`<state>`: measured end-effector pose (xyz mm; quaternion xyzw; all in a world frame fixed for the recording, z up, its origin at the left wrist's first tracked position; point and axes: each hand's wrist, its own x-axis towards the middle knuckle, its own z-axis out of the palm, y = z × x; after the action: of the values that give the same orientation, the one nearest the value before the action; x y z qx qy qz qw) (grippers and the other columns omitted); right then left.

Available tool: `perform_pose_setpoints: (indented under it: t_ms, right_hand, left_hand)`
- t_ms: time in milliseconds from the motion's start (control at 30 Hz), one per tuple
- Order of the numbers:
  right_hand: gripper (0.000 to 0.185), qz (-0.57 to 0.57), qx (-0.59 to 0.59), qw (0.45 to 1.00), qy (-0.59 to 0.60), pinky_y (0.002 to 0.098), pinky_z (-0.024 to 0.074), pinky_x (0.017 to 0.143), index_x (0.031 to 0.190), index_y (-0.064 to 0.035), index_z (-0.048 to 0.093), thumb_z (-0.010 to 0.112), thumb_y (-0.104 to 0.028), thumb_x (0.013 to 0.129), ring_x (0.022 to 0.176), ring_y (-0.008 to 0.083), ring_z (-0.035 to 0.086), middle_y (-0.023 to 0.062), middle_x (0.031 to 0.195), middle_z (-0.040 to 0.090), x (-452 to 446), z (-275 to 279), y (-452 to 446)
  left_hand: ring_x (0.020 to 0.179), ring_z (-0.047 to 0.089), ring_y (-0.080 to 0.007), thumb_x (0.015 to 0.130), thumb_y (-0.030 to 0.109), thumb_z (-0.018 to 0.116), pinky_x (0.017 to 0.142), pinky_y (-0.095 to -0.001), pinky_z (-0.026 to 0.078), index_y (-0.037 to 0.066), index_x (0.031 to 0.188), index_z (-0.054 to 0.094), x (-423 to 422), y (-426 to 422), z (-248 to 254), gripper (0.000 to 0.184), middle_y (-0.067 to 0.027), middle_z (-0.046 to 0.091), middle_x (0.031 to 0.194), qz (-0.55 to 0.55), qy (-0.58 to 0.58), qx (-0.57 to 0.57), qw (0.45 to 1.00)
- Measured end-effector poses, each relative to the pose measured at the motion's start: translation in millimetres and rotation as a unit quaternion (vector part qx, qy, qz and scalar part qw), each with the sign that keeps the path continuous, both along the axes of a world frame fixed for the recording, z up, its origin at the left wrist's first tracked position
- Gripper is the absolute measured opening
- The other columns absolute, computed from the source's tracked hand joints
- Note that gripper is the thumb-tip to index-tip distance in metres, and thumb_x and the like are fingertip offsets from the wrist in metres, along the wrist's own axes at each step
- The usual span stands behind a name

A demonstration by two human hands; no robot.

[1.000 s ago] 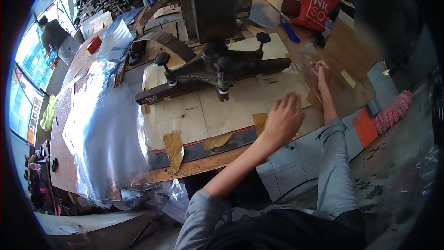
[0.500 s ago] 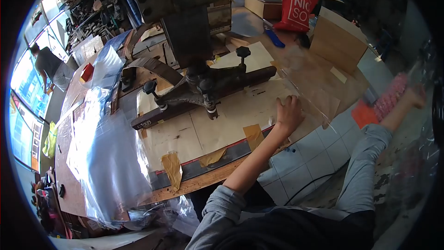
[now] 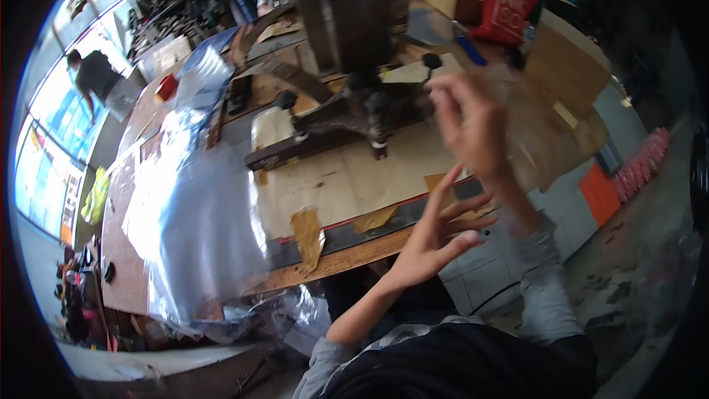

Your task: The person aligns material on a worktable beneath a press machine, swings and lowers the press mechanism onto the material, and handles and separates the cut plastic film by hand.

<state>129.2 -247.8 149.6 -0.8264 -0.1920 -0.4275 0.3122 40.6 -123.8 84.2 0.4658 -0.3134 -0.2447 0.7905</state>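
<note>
My left hand (image 3: 436, 240) is in the air over the front edge of the worktable, its fingers spread and nothing in them. Above and beyond it, my right hand (image 3: 480, 133) is raised over the right part of a pale sheet (image 3: 347, 177). Its fingers are curled together and slightly blurred; whether they hold anything small is hidden. Close behind this hand lies a dark metal clamp bar (image 3: 325, 133) with black knobs, pressing across the sheet. Tan tape strips (image 3: 306, 240) stick to the sheet's front edge.
Clear plastic sheets (image 3: 199, 229) cover the table's left side. Behind stand a red bag (image 3: 506, 4) and cardboard boxes (image 3: 454, 0). At right are a pink bumpy bundle (image 3: 642, 166) and an orange piece (image 3: 598, 193). Two people are in the background, one (image 3: 103, 81) at left.
My right hand has come in from the far right, near the pink bundle, to above the sheet. My left hand has lifted off the sheet and opened. The view has shifted.
</note>
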Motion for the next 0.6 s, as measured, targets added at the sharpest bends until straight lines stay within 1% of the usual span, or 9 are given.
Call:
perform_pose_setpoints:
  t_ms: [67,167,267,367,400,433,500,567,600]
  right_hand:
    - [0.018,0.006,-0.121,0.993,-0.010,0.0371,0.0488,0.070,0.090,-0.0051,0.058,0.060,0.000,0.073,0.079,0.0252,0.057,0.0072,0.077,0.057,-1,-38,55]
    - [0.020,0.090,-0.175,0.976,0.090,0.0351,0.0510,0.076,0.090,-0.0023,0.057,0.061,-0.001,0.071,0.088,0.0252,0.059,0.0088,0.083,0.059,-5,-99,116]
    - [0.028,0.172,-0.171,0.959,0.144,0.0363,0.0503,0.086,0.100,0.0015,0.057,0.063,-0.003,0.073,0.101,0.0289,0.058,0.0165,0.103,0.058,-7,-125,150]
    - [0.035,0.255,-0.137,0.944,0.158,0.0377,0.0475,0.095,0.112,0.0020,0.056,0.064,-0.007,0.079,0.113,0.0334,0.055,0.0233,0.124,0.050,-7,-124,149]
    - [0.036,0.282,-0.117,0.937,0.172,0.0381,0.0466,0.096,0.115,0.0010,0.055,0.064,-0.008,0.081,0.115,0.0345,0.053,0.0238,0.129,0.047,-14,-113,136]
    - [0.038,0.308,-0.096,0.928,0.186,0.0384,0.0457,0.098,0.118,0.0000,0.055,0.064,-0.009,0.083,0.118,0.0356,0.052,0.0243,0.134,0.044,-23,-101,121]
    - [0.034,0.230,-0.110,0.937,0.240,0.0386,0.0457,0.097,0.118,-0.0031,0.055,0.063,-0.013,0.086,0.118,0.0351,0.051,0.0212,0.133,0.046,-47,-78,76]
    - [0.033,0.080,-0.081,0.969,0.221,0.0375,0.0476,0.091,0.117,-0.0037,0.056,0.063,-0.013,0.087,0.113,0.0317,0.054,0.0174,0.127,0.050,-71,-73,26]
    - [0.032,-0.017,-0.016,0.971,0.239,0.0363,0.0483,0.088,0.118,-0.0039,0.055,0.062,-0.014,0.088,0.110,0.0295,0.054,0.0165,0.123,0.052,-84,-82,3]
  left_hand:
    - [0.125,0.047,-0.0392,0.095,0.039,0.052,0.096,-0.0467,0.046,0.017,0.150,0.000,-20,38,-31,0.079,-0.0258,0.038,0.142,0.119,0.106,0.049,0.986]
    - [0.122,0.050,-0.0378,0.097,0.023,0.051,0.093,-0.0462,0.049,0.018,0.150,0.003,-51,87,-84,0.072,-0.0271,0.044,0.136,0.123,0.313,-0.170,0.926]
    - [0.120,0.054,-0.0331,0.100,0.015,0.045,0.088,-0.0405,0.052,0.019,0.149,0.001,-75,104,-87,0.066,-0.0251,0.046,0.135,0.236,0.243,0.024,0.941]
    - [0.113,0.059,-0.0336,0.101,0.015,0.041,0.086,-0.0402,0.054,0.023,0.149,0.000,-79,111,-83,0.064,-0.0256,0.051,0.129,0.287,0.248,0.081,0.922]
    - [0.103,0.064,-0.0344,0.098,0.011,0.044,0.079,-0.0404,0.057,0.023,0.149,0.003,-76,114,-90,0.066,-0.0293,0.052,0.127,0.307,0.274,0.045,0.910]
    - [0.102,0.064,-0.0343,0.098,0.011,0.044,0.077,-0.0397,0.058,0.023,0.149,0.004,-74,118,-87,0.066,-0.0293,0.052,0.126,0.309,0.275,0.047,0.909]
    - [0.100,0.065,-0.0341,0.098,0.011,0.044,0.074,-0.0381,0.059,0.024,0.149,0.004,-68,126,-78,0.066,-0.0292,0.054,0.124,0.312,0.278,0.046,0.907]
    - [0.097,0.066,-0.0349,0.098,0.011,0.044,0.069,-0.0371,0.060,0.025,0.149,0.003,-63,130,-78,0.067,-0.0298,0.056,0.121,0.316,0.265,0.043,0.910]
    - [0.097,0.066,-0.0348,0.097,0.011,0.044,0.068,-0.0366,0.060,0.024,0.149,0.003,-61,132,-76,0.067,-0.0300,0.056,0.121,0.312,0.272,0.039,0.910]
